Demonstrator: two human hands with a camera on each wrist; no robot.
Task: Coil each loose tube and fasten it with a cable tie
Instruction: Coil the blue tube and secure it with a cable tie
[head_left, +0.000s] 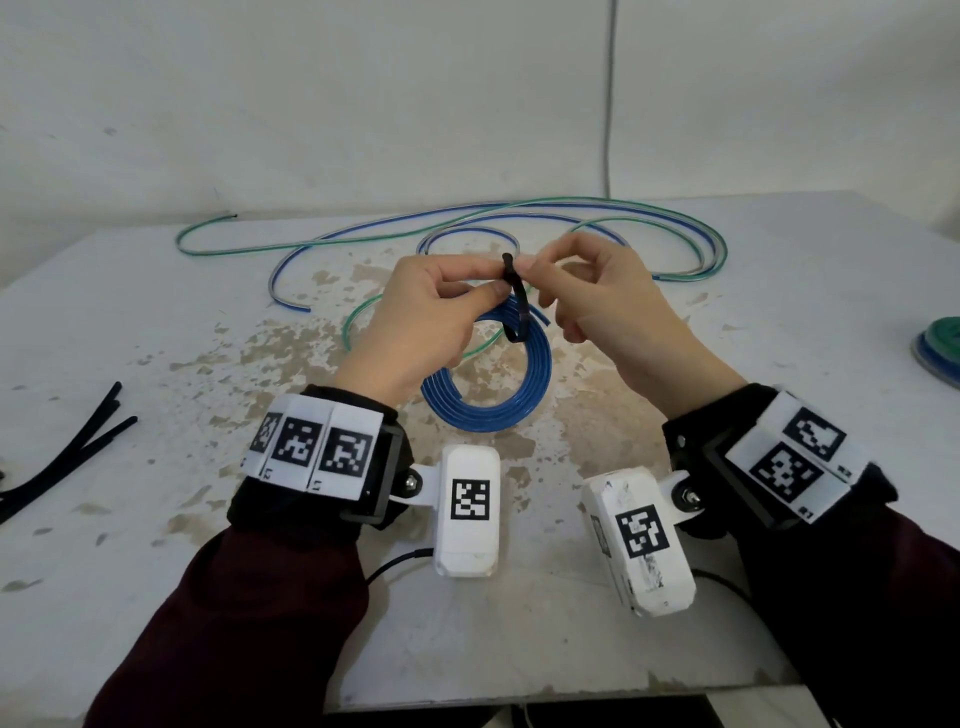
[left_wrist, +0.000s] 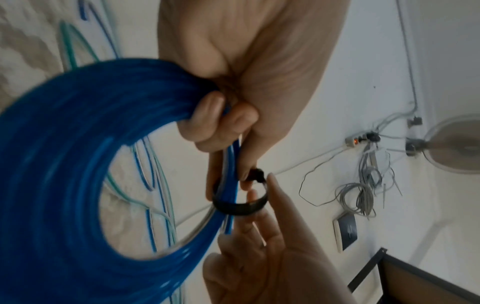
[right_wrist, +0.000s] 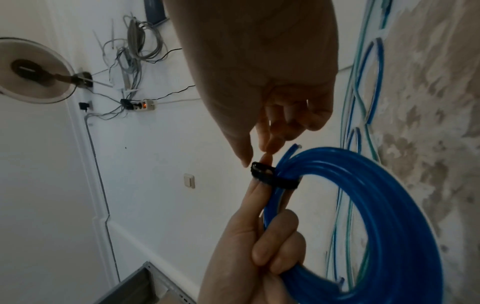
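Observation:
A coil of blue tube (head_left: 488, 400) hangs between my two hands above the table's middle. A black cable tie (head_left: 515, 296) is looped loosely around the coil's upper part. My left hand (head_left: 496, 279) has its fingers curled round the coil (left_wrist: 64, 164) and its thumb and forefinger at the tie's head. My right hand (head_left: 531, 278) pinches the tie at its top from the right side. In the left wrist view the tie (left_wrist: 239, 209) forms a wide ring around the strands. The right wrist view shows the tie (right_wrist: 275, 182) just under my right fingertips (right_wrist: 246, 158).
Loose blue and green tubes (head_left: 467, 221) sprawl across the back of the stained white table (head_left: 156, 519). Spare black cable ties (head_left: 78, 447) lie at the left edge. Finished blue and green coils (head_left: 941, 348) are stacked at the right edge. A wall stands close behind.

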